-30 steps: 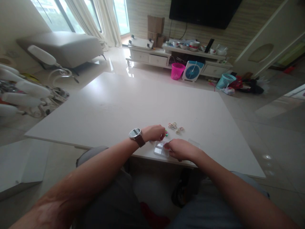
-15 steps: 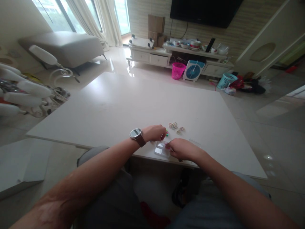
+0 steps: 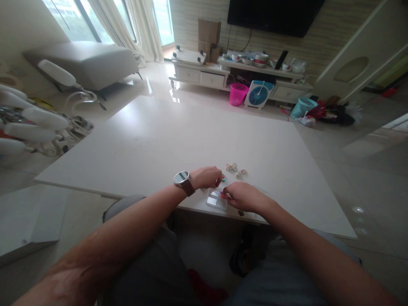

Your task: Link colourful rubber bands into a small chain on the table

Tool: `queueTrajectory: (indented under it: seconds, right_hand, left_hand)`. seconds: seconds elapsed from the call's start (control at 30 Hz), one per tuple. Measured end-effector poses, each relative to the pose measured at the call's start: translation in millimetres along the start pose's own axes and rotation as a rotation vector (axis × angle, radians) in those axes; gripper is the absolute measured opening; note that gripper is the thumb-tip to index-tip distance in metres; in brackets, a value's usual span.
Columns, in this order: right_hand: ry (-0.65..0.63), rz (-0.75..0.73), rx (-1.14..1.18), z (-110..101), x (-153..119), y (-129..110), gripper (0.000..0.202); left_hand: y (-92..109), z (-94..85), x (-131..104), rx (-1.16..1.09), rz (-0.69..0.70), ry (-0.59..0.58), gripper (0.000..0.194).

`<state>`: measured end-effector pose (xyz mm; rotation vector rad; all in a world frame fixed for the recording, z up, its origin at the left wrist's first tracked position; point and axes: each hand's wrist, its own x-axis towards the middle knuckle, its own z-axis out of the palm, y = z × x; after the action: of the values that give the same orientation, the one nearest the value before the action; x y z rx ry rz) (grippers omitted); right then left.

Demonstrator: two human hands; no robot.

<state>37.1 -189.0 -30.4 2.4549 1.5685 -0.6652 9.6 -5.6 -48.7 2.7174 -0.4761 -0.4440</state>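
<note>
Clear divided box [image 3: 213, 201] is lying near the front edge of the table [image 3: 197, 131], wide open surface extending beyond. Right hand [image 3: 245, 196]: fingers are pinching pink-orange piece [image 3: 223, 195] at box; left hand [image 3: 208, 177]: fingers are curling beside green piece [image 3: 223, 180], hold unclear.

Hands [image 3: 244, 196] at clear box [image 3: 212, 202], white table [image 3: 178, 136]

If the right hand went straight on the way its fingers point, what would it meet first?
Most likely the clear box, just ahead of the right hand; the single view leaves depth unclear.
</note>
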Motion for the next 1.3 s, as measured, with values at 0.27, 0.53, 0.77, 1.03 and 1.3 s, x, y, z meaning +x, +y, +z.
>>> queueTrajectory:
  seconds: [0.27,0.53,0.77,1.03,1.3]
  right_hand:
    - [-0.039,-0.007,0.033,9,4,1,0.028]
    - [-0.045,0.007,0.033,10,4,2,0.022]
    - [-0.041,0.014,0.035,8,4,0,0.024]
    - [0.011,0.045,0.054,-2,-1,0,0.031]
    - [-0.009,0.038,0.049,9,4,3,0.031]
  left_hand:
    - [-1,1.2,1,-0.001,0.003,-0.002,0.019]
    - [-2,2.2,1,-0.017,0.006,0.006,0.019]
    - [-3,3.6,2,-0.008,0.001,0.007,0.019]
    - [-2,2.6,2,0.003,0.0,0.007,0.018]
    - [-3,3.7,2,-0.004,0.01,0.014,0.018]
